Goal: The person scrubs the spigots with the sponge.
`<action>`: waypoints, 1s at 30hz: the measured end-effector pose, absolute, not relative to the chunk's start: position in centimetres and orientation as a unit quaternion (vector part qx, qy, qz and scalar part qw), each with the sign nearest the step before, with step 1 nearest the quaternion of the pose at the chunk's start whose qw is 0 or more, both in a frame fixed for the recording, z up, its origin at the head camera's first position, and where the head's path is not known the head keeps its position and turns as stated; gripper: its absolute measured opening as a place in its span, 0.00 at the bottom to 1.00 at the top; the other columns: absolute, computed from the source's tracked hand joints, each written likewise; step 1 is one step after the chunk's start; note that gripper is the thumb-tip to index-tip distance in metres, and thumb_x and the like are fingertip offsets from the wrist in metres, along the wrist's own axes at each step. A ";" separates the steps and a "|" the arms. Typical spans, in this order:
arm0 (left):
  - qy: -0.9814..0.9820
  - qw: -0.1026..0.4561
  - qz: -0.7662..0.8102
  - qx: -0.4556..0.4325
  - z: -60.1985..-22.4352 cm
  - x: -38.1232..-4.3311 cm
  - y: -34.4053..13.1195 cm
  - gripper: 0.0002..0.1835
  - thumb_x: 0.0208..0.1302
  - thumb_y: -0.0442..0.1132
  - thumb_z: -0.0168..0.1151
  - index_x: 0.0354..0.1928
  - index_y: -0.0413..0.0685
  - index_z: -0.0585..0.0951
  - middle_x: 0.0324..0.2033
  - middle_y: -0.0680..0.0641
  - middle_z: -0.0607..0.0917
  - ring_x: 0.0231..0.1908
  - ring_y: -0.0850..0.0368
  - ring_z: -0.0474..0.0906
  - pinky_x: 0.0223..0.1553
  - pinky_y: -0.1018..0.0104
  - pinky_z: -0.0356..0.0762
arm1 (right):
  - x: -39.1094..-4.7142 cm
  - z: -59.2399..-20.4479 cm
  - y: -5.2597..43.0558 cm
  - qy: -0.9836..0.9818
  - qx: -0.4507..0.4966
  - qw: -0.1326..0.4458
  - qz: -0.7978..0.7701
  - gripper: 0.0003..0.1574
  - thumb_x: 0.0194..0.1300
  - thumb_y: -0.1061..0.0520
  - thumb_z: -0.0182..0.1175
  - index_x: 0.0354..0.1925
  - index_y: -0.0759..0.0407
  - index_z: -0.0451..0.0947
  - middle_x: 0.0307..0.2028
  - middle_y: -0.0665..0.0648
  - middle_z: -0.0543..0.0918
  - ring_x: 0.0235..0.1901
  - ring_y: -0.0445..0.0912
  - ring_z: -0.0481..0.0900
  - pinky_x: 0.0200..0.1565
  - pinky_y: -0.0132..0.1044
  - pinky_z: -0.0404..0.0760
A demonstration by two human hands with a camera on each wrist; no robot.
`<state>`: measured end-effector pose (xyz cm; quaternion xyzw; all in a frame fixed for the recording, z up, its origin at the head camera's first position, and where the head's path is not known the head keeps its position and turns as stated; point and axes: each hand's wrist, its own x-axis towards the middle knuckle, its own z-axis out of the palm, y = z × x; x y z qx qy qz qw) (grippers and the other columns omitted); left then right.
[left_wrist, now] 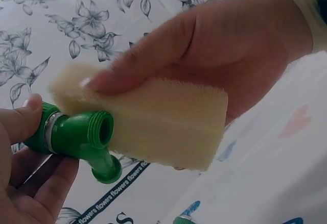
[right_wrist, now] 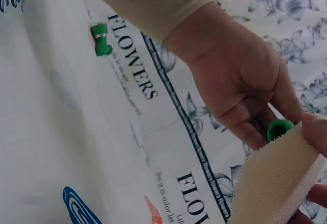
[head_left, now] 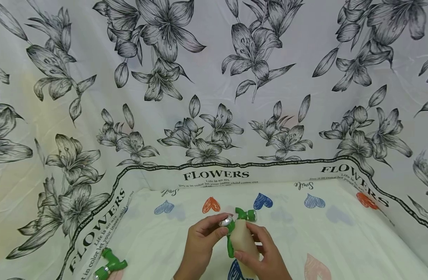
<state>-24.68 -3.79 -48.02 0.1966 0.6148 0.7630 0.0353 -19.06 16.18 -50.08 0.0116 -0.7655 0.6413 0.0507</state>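
In the head view my left hand (head_left: 199, 243) grips a green plastic tap (head_left: 230, 245) with a silver cap, thumb and fingers around the capped end. Its threaded mouth shows in the left wrist view, where the tap (left_wrist: 76, 134) overlaps a pale cream sponge block (left_wrist: 168, 119). My right hand (head_left: 264, 254) pinches that sponge (head_left: 242, 235) between thumb and fingers, close alongside the tap. From the right wrist view, the sponge (right_wrist: 278, 178) covers most of the tap, leaving only a green round opening (right_wrist: 280, 130) in sight.
A second green tap (head_left: 246, 214) lies on the cloth just beyond the hands. Another green tap (head_left: 110, 264) lies at the near left. The white cloth (head_left: 186, 225) has printed hearts, and a flower-patterned curtain (head_left: 207, 89) rises behind and at both sides.
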 end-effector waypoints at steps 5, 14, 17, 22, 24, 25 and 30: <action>0.627 0.016 0.759 0.175 -48.3 -25.1 -3.8 0.19 0.70 0.35 0.76 0.61 0.42 0.88 0.60 0.42 0.88 0.60 0.44 0.85 0.59 0.53 0.85 | -18.8 -49.8 15.5 -0.767 0.020 0.054 0.638 0.42 0.69 0.47 0.78 0.74 0.53 0.74 0.62 0.57 0.77 0.55 0.54 0.79 0.51 0.40 0.84; 0.628 0.013 0.763 0.153 -48.5 -25.2 -3.8 0.20 0.69 0.35 0.78 0.60 0.41 0.88 0.59 0.43 0.89 0.59 0.44 0.85 0.58 0.54 0.86 | -18.7 -49.9 15.4 -0.774 0.044 0.064 0.628 0.42 0.67 0.49 0.79 0.74 0.52 0.74 0.60 0.57 0.77 0.54 0.54 0.79 0.51 0.36 0.85; 0.630 0.012 0.762 0.149 -48.5 -25.2 -3.8 0.20 0.68 0.36 0.78 0.60 0.41 0.88 0.58 0.42 0.89 0.56 0.45 0.86 0.57 0.53 0.86 | -18.8 -49.8 15.5 -0.778 0.045 0.068 0.623 0.42 0.66 0.49 0.80 0.73 0.51 0.75 0.59 0.55 0.78 0.55 0.55 0.78 0.52 0.36 0.85; 0.626 0.027 0.765 0.151 -48.5 -25.1 -3.9 0.19 0.69 0.36 0.77 0.60 0.41 0.89 0.58 0.40 0.88 0.53 0.46 0.87 0.56 0.52 0.87 | -19.1 -49.6 15.9 -0.785 0.035 0.072 0.614 0.42 0.65 0.48 0.81 0.72 0.50 0.76 0.60 0.53 0.79 0.57 0.53 0.77 0.52 0.38 0.85; 0.621 0.038 0.767 0.159 -48.4 -25.0 -3.8 0.20 0.70 0.35 0.76 0.61 0.38 0.87 0.58 0.39 0.88 0.54 0.45 0.87 0.56 0.51 0.87 | -19.2 -49.7 16.4 -0.785 0.030 0.073 0.615 0.43 0.64 0.49 0.81 0.73 0.50 0.76 0.60 0.53 0.79 0.57 0.53 0.77 0.52 0.40 0.85; 0.617 0.043 0.768 0.163 -48.3 -24.9 -3.8 0.20 0.71 0.35 0.76 0.61 0.37 0.87 0.58 0.38 0.87 0.54 0.45 0.87 0.56 0.51 0.87 | -19.3 -49.7 16.6 -0.785 0.026 0.073 0.615 0.43 0.64 0.49 0.81 0.73 0.50 0.76 0.60 0.52 0.79 0.57 0.52 0.77 0.52 0.40 0.85; 0.607 0.064 0.773 0.174 -47.9 -24.4 -3.8 0.20 0.72 0.33 0.74 0.62 0.33 0.85 0.58 0.36 0.87 0.54 0.47 0.87 0.56 0.54 0.87 | -19.8 -50.2 17.6 -0.787 0.010 0.077 0.613 0.45 0.64 0.48 0.82 0.74 0.51 0.76 0.61 0.52 0.79 0.57 0.51 0.78 0.53 0.46 0.83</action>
